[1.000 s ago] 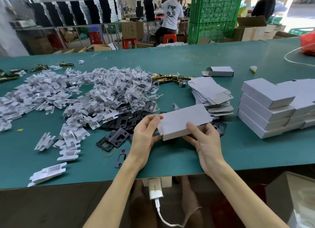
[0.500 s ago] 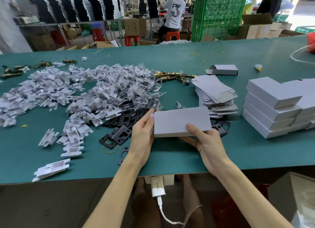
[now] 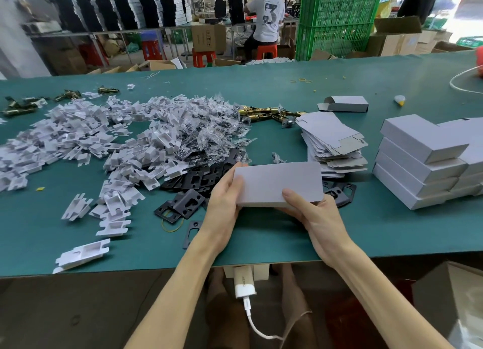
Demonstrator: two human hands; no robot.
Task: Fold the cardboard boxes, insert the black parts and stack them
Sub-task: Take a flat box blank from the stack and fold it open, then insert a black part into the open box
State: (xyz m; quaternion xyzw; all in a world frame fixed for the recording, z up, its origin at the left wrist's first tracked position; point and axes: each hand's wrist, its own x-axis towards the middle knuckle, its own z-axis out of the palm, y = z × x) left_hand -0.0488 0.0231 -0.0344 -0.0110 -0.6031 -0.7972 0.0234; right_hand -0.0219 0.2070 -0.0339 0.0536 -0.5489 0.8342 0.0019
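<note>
I hold a closed grey cardboard box (image 3: 278, 182) just above the green table (image 3: 261, 233), near its front edge. My left hand (image 3: 224, 194) grips the box's left end, thumb on top. My right hand (image 3: 313, 212) grips the front right corner from below, thumb on the lid. Black metal plates (image 3: 188, 202) lie on the table to the left of the box and partly behind it. A pile of flat unfolded boxes (image 3: 332, 145) sits behind the held box. Finished boxes stand stacked (image 3: 418, 165) at the right.
A wide heap of white plastic inserts (image 3: 86, 145) and bagged screws (image 3: 209, 129) covers the left half. Brass latch parts (image 3: 264, 112) lie behind them. One folded box (image 3: 345, 103) lies farther back. A white cable (image 3: 462, 83) runs at the far right.
The box has turned from tilted to level, its top now facing me, and both hands have shifted slightly with it. The head camera has moved a little.
</note>
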